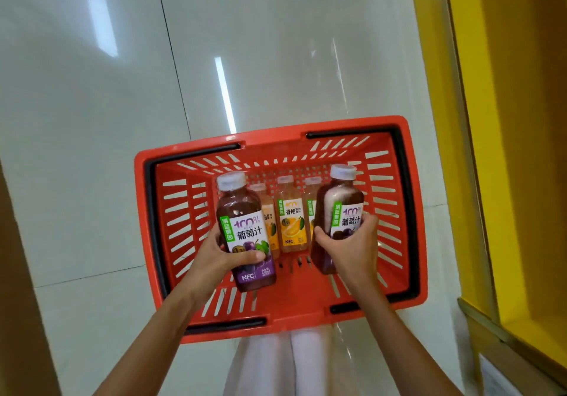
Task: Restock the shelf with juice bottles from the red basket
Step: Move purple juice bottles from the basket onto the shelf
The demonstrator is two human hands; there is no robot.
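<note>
Glossy tile floor (92, 119) carries the red basket (276, 137) at six o'clock; over it left hand (214, 257) clamps the left grape bottle (242, 220), right hand (349, 251) the right grape bottle (340, 208); low grips risk a drop onto tile.

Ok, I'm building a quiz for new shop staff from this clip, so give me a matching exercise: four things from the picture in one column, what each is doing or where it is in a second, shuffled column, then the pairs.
Column one
1. left hand
2. right hand
3. middle pomelo juice bottle
4. yellow shelf

Column two
A. sits in the red basket, unheld
B. grips the side-turned grape juice bottle
C. stands at the right edge, beside the basket
D. grips the label-forward grape juice bottle

Pairs: 1-D, 2-B, 3-A, 4-C
</note>
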